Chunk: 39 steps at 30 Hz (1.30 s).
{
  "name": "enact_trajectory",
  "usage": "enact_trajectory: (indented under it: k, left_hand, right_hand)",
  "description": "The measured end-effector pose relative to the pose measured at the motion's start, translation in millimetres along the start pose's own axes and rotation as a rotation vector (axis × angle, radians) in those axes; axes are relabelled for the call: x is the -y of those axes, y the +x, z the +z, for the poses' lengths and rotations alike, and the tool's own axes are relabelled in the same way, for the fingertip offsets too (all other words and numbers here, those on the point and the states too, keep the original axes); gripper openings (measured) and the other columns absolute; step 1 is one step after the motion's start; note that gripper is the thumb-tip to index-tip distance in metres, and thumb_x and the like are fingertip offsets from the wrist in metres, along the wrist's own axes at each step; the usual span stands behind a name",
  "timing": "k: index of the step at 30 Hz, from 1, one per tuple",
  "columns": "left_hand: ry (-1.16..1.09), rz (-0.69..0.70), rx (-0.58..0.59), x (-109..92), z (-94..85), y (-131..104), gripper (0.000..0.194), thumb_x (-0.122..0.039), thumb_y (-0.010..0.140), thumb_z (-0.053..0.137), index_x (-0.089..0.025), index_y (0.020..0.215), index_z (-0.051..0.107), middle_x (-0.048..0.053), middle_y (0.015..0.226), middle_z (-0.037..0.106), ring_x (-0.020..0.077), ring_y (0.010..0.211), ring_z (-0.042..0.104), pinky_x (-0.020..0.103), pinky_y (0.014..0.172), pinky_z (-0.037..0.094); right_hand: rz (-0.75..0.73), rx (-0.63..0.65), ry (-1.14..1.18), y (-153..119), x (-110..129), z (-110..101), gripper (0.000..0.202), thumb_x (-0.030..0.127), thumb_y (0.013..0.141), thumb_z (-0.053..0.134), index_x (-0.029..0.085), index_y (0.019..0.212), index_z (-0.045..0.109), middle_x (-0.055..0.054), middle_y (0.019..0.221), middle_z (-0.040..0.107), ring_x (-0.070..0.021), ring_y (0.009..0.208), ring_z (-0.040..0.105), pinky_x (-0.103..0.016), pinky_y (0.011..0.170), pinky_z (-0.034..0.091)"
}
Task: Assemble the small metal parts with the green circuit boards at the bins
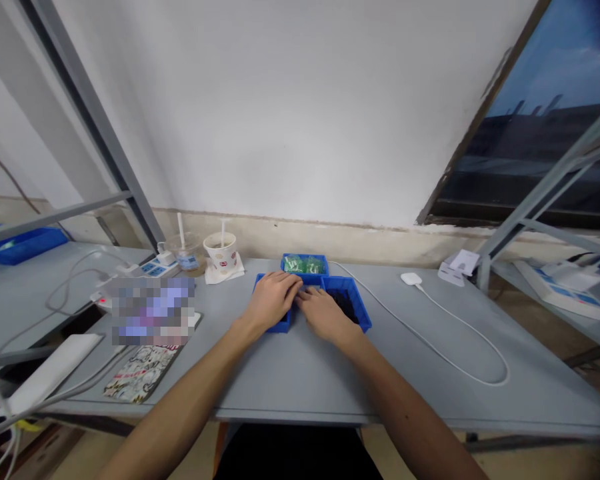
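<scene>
My left hand (271, 300) reaches over the left blue bin (280, 327), fingers bent and close together. Beside it, my right hand (325, 313) lies between that bin and the right blue bin (363, 319), its fingers curled inward. The fingertips of both hands nearly meet, and whatever they pinch is hidden behind the fingers. Small black pieces (349, 307) fill part of the right bin. Just behind the hands, a third blue bin (326, 265) holds green-and-clear packets (303, 265).
Two drink cups stand back left, a paper cup (220, 255) on a napkin and a clear cup (189, 260). A patterned booklet-like item (145, 370), a power strip (159, 268) and cables lie left. A white charger (411, 279) with its looping cable lies right, near folded paper (457, 267).
</scene>
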<state>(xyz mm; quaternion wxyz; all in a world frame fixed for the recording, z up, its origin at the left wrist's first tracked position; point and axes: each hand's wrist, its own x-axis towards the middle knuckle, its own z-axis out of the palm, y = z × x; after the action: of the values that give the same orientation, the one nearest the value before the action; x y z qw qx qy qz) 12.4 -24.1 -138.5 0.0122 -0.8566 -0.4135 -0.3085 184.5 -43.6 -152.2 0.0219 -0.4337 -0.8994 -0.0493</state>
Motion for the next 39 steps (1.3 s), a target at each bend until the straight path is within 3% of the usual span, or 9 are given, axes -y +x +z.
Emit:
enact_trajectory:
  k: [4, 9, 15, 21, 26, 33, 39]
  left_hand:
    - [-0.001, 0.012, 0.013, 1, 2.6, 0, 0.023, -0.028, 0.106, 0.046, -0.022, 0.101, 0.068, 0.004, 0.100, 0.075, 0.0218, 0.097, 0.067, 0.037, 0.090, 0.047]
    - [0.002, 0.012, 0.017, 0, 1.5, 0, 0.023, -0.028, 0.105, 0.047, -0.022, 0.099, 0.068, 0.004, 0.097, 0.075, 0.0217, 0.095, 0.067, 0.037, 0.089, 0.047]
    - [-0.006, 0.008, 0.023, -1, 0.4, 0, 0.023, -0.026, 0.105, 0.047, -0.022, 0.098, 0.068, 0.003, 0.096, 0.075, 0.0214, 0.093, 0.067, 0.037, 0.087, 0.047]
    - [-0.010, 0.026, 0.021, 0, 1.6, 0, 0.022, -0.026, 0.105, 0.047, -0.022, 0.099, 0.068, 0.004, 0.098, 0.075, 0.0216, 0.094, 0.067, 0.037, 0.089, 0.047]
    - [0.000, 0.011, 0.019, -1, 1.4, 0, 0.023, -0.027, 0.105, 0.047, -0.022, 0.097, 0.068, 0.004, 0.095, 0.074, 0.0219, 0.093, 0.066, 0.037, 0.086, 0.047]
    - [-0.003, 0.010, 0.015, 1, 2.8, -1, 0.025, -0.027, 0.105, 0.045, -0.022, 0.096, 0.069, 0.004, 0.092, 0.074, 0.0215, 0.092, 0.067, 0.037, 0.086, 0.047]
    - [-0.004, 0.017, 0.017, 1, 2.4, -1, 0.024, -0.027, 0.105, 0.046, -0.022, 0.096, 0.069, 0.004, 0.092, 0.074, 0.0218, 0.090, 0.066, 0.037, 0.085, 0.047]
  right_hand:
    - [-0.016, 0.022, -0.062, 2, 2, 7, 0.045, 0.009, 0.099, 0.044, 0.013, 0.143, 0.054, -0.017, 0.150, 0.053, -0.0348, 0.139, 0.045, -0.051, 0.105, 0.043]
    - [-0.013, -0.001, -0.026, 2, 0, 7, 0.040, 0.008, 0.098, 0.046, 0.011, 0.135, 0.060, -0.018, 0.135, 0.064, -0.0309, 0.132, 0.053, -0.046, 0.103, 0.045]
    - [0.019, 0.002, 0.040, 0, 0, -2, 0.033, 0.006, 0.097, 0.045, 0.006, 0.122, 0.066, -0.019, 0.126, 0.067, -0.0283, 0.123, 0.058, -0.042, 0.105, 0.044]
    - [0.010, -0.002, -0.024, 1, 3, 1, 0.045, 0.009, 0.098, 0.044, 0.009, 0.142, 0.053, -0.019, 0.145, 0.056, -0.0321, 0.133, 0.051, -0.047, 0.105, 0.044]
    - [0.013, 0.030, 0.014, 1, 0, 1, 0.037, 0.005, 0.094, 0.047, 0.010, 0.127, 0.064, -0.017, 0.128, 0.067, -0.0288, 0.118, 0.062, -0.043, 0.102, 0.045]
    - [0.095, 0.058, 0.101, -1, -1, -10, 0.031, 0.000, 0.090, 0.045, 0.013, 0.103, 0.070, -0.015, 0.114, 0.072, -0.0259, 0.109, 0.068, -0.031, 0.088, 0.050]
    - [0.098, 0.085, 0.093, -2, -1, -10, 0.029, 0.001, 0.090, 0.047, 0.013, 0.103, 0.069, -0.016, 0.112, 0.073, -0.0278, 0.107, 0.069, -0.032, 0.088, 0.050]
